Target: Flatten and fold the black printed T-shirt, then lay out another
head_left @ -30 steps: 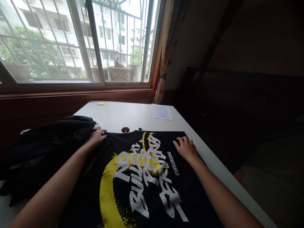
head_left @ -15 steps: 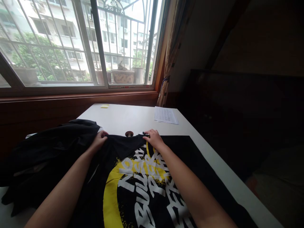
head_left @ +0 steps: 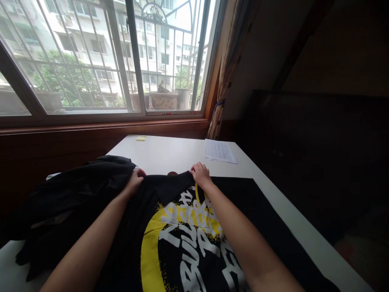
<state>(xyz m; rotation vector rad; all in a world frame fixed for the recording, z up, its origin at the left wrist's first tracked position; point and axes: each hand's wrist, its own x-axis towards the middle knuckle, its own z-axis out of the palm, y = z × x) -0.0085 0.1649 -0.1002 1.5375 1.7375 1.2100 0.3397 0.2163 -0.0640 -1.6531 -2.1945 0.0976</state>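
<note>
A black T-shirt (head_left: 170,251) with a large yellow and white print lies spread over the white table (head_left: 170,152). At its far edge, left of the middle, my left hand (head_left: 135,181) pinches the black cloth, fingers closed. My right hand (head_left: 200,174) grips the same edge farther right, thumb and fingers closed on a folded-over flap. Between my hands, a small round brown object (head_left: 172,173) peeks out just beyond the shirt's edge, mostly covered. A heap of black clothes (head_left: 73,194) lies against the left side, beside my left forearm.
Printed paper sheets (head_left: 221,151) rest at the table's far right corner. A yellow sticky note (head_left: 141,138) lies near the far left corner. Behind the table are a barred window (head_left: 164,65) and a tied curtain (head_left: 216,117). Something dim, perhaps a person, is at the lower right.
My right hand has drawn the shirt's far edge slightly up, and the flap now covers more of the round brown object. The whole view has shifted a little, with everything appearing farther right.
</note>
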